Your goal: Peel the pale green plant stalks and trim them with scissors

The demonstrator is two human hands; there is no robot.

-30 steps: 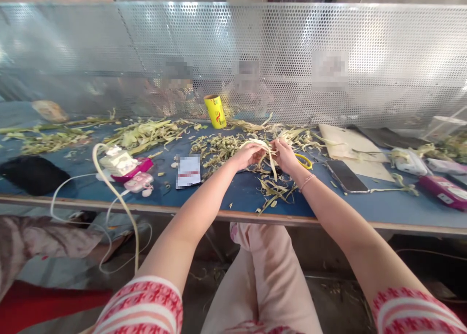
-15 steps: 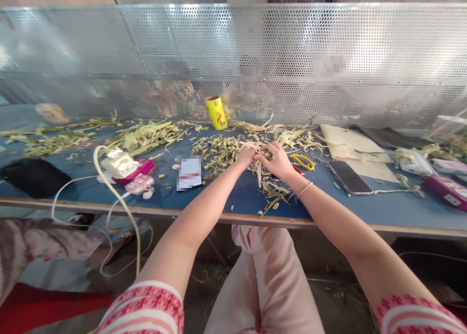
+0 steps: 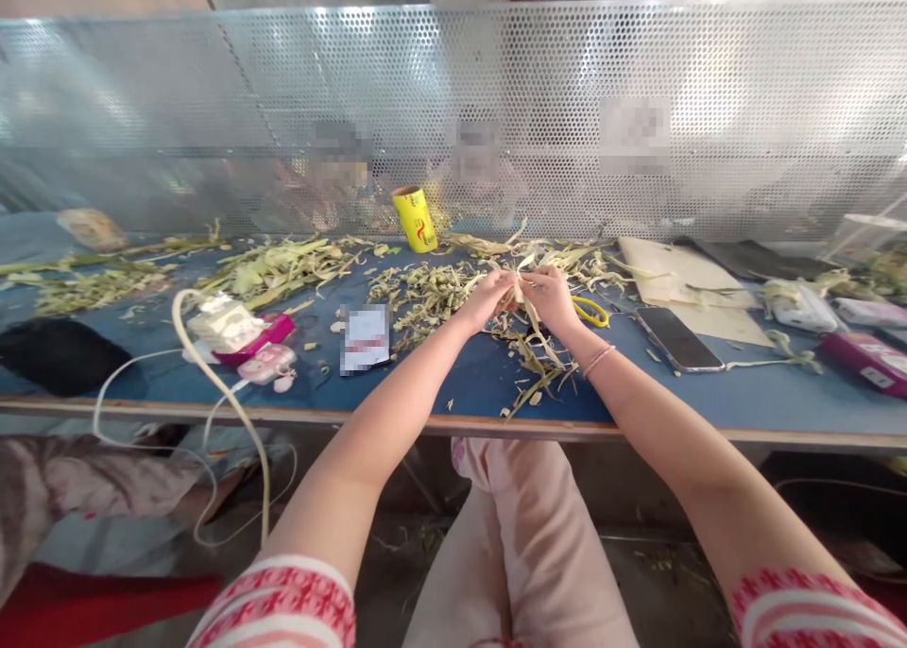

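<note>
Two hands of ours, left hand (image 3: 488, 300) and right hand (image 3: 553, 298), are together with fingers closed, apparently pinching a pale strip (image 3: 520, 295) between them. Shreds (image 3: 429, 291) lie just left, a phone (image 3: 678, 338) right, a tube (image 3: 416, 221) far.

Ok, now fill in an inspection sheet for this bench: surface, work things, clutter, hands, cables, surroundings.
Surface: blue table, littered with loose plant scraps.
Work things: pale strip between the hands; strip pile behind the left wrist; yellow handle beside the right hand.
Clutter: phone on the right; white card, details blurred, on the left; yellow tube near the screen.
Hands: left hand and right hand both pinch the strip.
Cables: thick cream cable hangs over the front edge.
Surroundings: perforated metal screen behind; another person's leg at lower left.
</note>
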